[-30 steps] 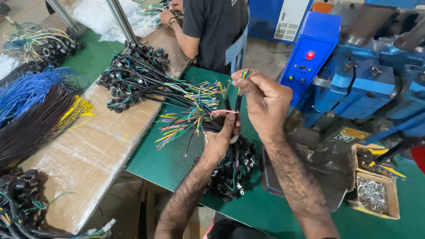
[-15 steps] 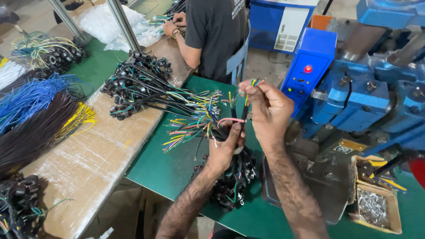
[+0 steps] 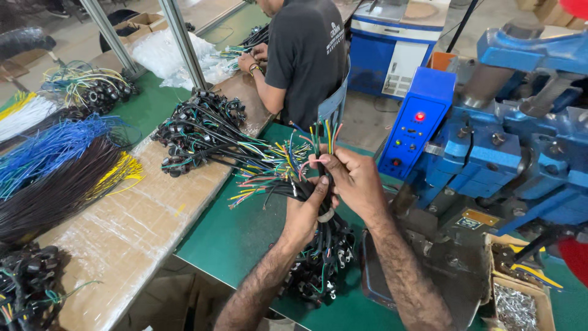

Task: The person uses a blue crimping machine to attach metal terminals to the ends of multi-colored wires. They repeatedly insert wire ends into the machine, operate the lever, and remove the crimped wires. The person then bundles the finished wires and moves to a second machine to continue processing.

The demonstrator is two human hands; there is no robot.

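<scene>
Green-matted workbench [image 3: 245,239] beside a blue press machine [image 3: 490,153], left hand [image 3: 306,214] clenched around a black cable bundle [image 3: 324,257], right hand [image 3: 352,178] pinching its coloured wire ends [image 3: 324,132] upright, co-worker [image 3: 300,55] beyond.

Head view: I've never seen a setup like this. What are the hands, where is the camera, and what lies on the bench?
The camera sits on the worker's head, looking down. The left hand clasps a bundle of black cables with black plugs over the green bench mat. The right hand pinches their coloured wire ends. More plugged cables lie on the plastic-wrapped table. A blue press machine stands to the right. Another person in a dark shirt works beyond.
</scene>
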